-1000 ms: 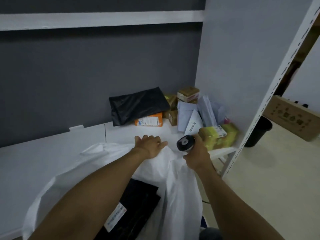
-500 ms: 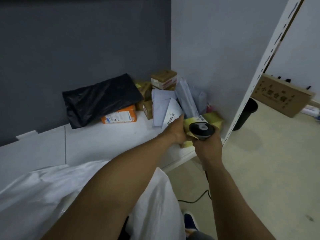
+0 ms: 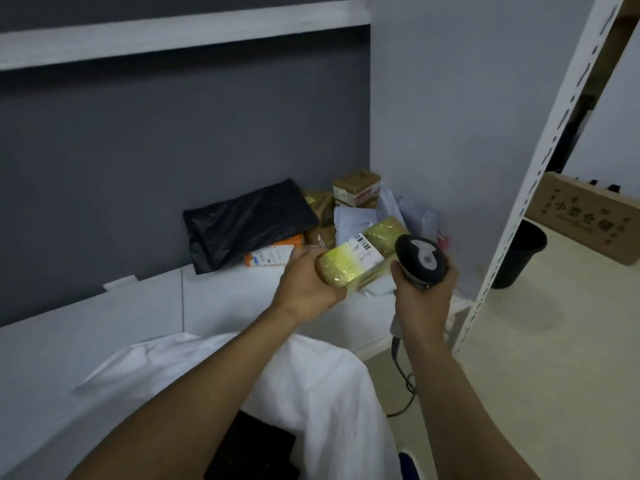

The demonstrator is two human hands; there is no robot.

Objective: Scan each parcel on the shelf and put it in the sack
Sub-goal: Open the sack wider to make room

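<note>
Fingers (image 3: pixel 332 297) of the left hand (image 3: pixel 304 289) curl round a yellow parcel (image 3: pixel 349 263), held above the white shelf (image 3: pixel 225 299).
The parcel is a glossy yellow-green wrapped block, tilted, with a white barcode label on its upper face. Just beside it at 3 o'clock, the right hand (image 3: pixel 422 299) grips a grey-and-black scanner (image 3: pixel 420 258). At 12 o'clock, a black bag (image 3: pixel 242 223), an orange box (image 3: pixel 273 254) and brown boxes (image 3: pixel 356 187) crowd the shelf corner. At 6 o'clock the white sack (image 3: pixel 322 382) gapes open.

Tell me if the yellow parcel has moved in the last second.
Yes. The yellow parcel has left the front right corner of the shelf; the left hand holds it raised, further from the side panel.
</note>
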